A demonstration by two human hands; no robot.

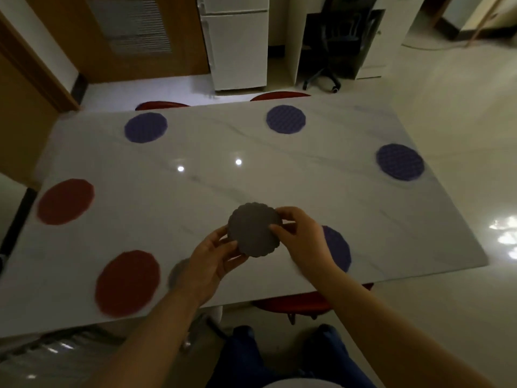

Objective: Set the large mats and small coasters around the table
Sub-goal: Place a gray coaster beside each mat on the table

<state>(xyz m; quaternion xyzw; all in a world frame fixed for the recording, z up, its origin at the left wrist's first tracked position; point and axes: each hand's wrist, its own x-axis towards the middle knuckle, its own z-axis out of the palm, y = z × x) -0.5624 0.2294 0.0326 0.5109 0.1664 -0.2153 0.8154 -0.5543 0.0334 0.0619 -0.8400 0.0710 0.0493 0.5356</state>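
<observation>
Holding a grey scalloped coaster (pixel 254 229) above the near middle of the table (pixel 223 186), we have it pinched from both sides: our left hand (pixel 214 260) curls under its lower-left edge, and our right hand (pixel 300 236) grips its right rim with fingertips on top. It may be a small stack rather than one piece; we cannot tell. We judge it light, thin and a little flexible, not fragile, so an edge pinch like this one suits it, and it should lie flat when released. Reading from the left of the frame, two red mats lie on the table, one (pixel 65 201) at the left edge and one (pixel 127 282) at the lower left. Just right of the lower one, a second grey coaster (pixel 176 271) rests on the table, partly hidden by our left wrist. Farther along, purple mats sit at the upper left (pixel 145 127), the upper middle (pixel 285 119) and the right (pixel 399 162), and another (pixel 337 249) peeks out beneath our right forearm. So the large mats look placed, and most of the coasters do not. The tabletop is pale, glossy marble with two light reflections, likely slick enough for a coaster to slide if nudged. Beyond it stand a wooden door (pixel 126 35), a white fridge (pixel 237 46) and an office chair (pixel 333 51) on a shiny floor.
</observation>
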